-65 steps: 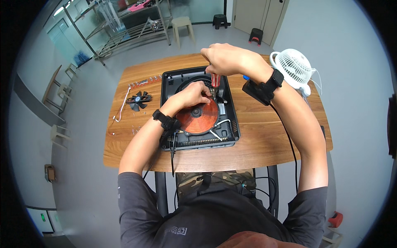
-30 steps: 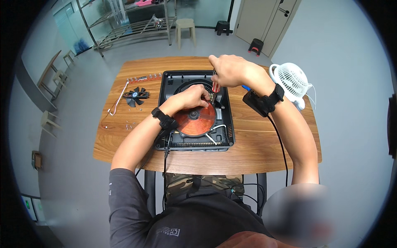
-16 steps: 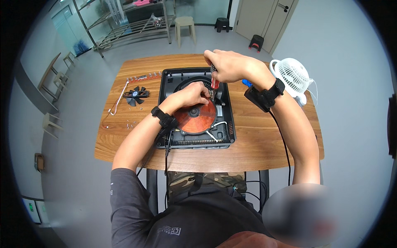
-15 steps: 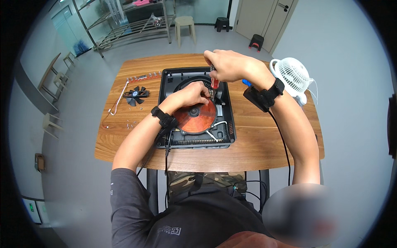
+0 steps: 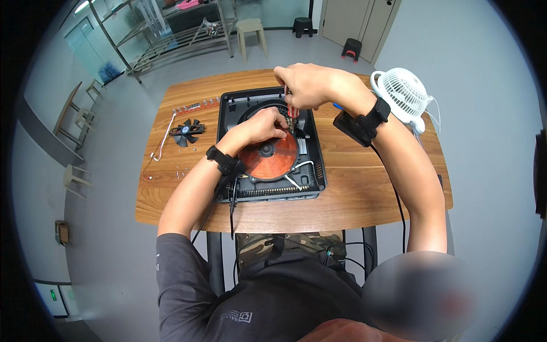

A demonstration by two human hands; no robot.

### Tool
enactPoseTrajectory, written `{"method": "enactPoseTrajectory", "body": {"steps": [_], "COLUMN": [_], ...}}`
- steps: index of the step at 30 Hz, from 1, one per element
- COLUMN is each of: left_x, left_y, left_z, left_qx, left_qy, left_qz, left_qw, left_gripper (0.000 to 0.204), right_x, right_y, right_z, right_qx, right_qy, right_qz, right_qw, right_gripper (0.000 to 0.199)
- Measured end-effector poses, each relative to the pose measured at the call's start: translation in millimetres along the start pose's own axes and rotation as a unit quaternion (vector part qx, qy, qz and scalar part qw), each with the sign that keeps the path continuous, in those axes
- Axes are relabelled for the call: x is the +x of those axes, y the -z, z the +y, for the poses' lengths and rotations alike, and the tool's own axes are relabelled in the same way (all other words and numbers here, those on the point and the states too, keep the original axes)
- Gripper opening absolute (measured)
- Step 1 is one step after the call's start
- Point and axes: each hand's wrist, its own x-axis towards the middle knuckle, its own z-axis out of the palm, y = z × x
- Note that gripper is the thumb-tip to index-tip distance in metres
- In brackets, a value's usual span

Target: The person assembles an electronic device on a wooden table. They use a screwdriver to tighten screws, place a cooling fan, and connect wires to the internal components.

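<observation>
Viewpoint has shifted slightly; right hand (image 5: 307,86) grips red-handled screwdriver (image 5: 293,112); left hand (image 5: 263,125), fingers bent, touches round copper-coloured coil (image 5: 268,163) inside black rectangular plastic housing (image 5: 229,114); whether it pinches anything, cannot tell.

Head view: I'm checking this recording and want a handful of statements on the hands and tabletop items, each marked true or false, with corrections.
1. The right hand holds a red-handled screwdriver. True.
2. The left hand is on the white fan. False: it is at the far edge of the copper-coloured coil.
3. The black fan blade unit lies inside the black housing. False: it lies on the table, left of the housing.
4. The white fan is on the right part of the table. True.
5. The orange component strip lies nearer the person than the black fan blade unit. False: it lies farther away.
</observation>
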Motion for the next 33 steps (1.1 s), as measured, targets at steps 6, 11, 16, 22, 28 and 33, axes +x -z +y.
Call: {"method": "enactPoseTrajectory", "body": {"steps": [6, 11, 16, 22, 28, 33], "left_x": [1, -1, -1, 0, 0, 1], "left_y": [2, 2, 0, -1, -1, 0], "left_z": [5, 3, -2, -2, 0, 0], "left_qx": [0.003, 0.005, 0.004, -0.003, -0.012, 0.006], "left_qy": [0.011, 0.002, -0.015, -0.011, -0.013, -0.023], "left_qz": [-0.005, 0.002, 0.006, 0.003, 0.010, 0.009], "left_qw": [1.000, 1.000, 1.000, 1.000, 1.000, 1.000], "left_gripper": [0.030, 0.031, 0.032, 0.031, 0.031, 0.031], "right_x": [-3, 0, -9, -3, -2, -6], "right_y": [4, -6, 7, 1, -5, 5], "right_z": [-11, -3, -4, -5, 0, 5], "right_qx": [-0.066, -0.124, 0.014, -0.062, -0.159, -0.077], "right_qy": [-0.065, -0.033, -0.030, -0.022, -0.005, -0.041], "right_qz": [0.003, 0.070, -0.011, 0.058, 0.073, -0.024], "right_qw": [0.996, 0.989, 0.999, 0.996, 0.985, 0.996], "right_gripper": [0.036, 0.037, 0.031, 0.032, 0.045, 0.046]}}
